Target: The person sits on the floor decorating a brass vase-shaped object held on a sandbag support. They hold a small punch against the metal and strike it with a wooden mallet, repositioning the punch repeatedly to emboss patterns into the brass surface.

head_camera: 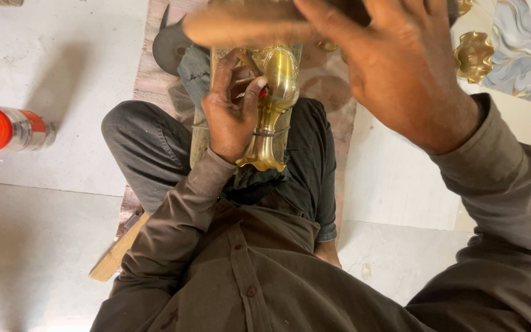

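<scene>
A person in a brown shirt (259, 276) sat cross-legged on the floor (44, 246), dark trousers (149, 147) drawn up beneath a wooden block (201, 138) laid across the lap. On that block lay a brass vase (276, 92), polished and golden, its flared foot toward the body and its round belly pointing away. The left hand (232, 114) clamped it down, the grip closed around the narrow neck with thumb and fingers pressed against the bulb (a small red-tipped object showed beside the thumb, too hidden to identify). The right hand (394, 67) was raised close to the camera, blurred; its grip appeared wrapped around a long pale tool (241, 26), though the fingers' exact hold could not be told. The vase looked rigid, fairly heavy for its size and slick from polishing, so the waisted neck, where the left hand sat, seemed the surest place to hold it. Farther out, a red-capped can (7, 128) lay on its side on the floor at left, a dark curved blade (170, 46) rested beyond the knee, and another brass piece (474, 56) sat on patterned cloth (523, 49) at right.
</scene>
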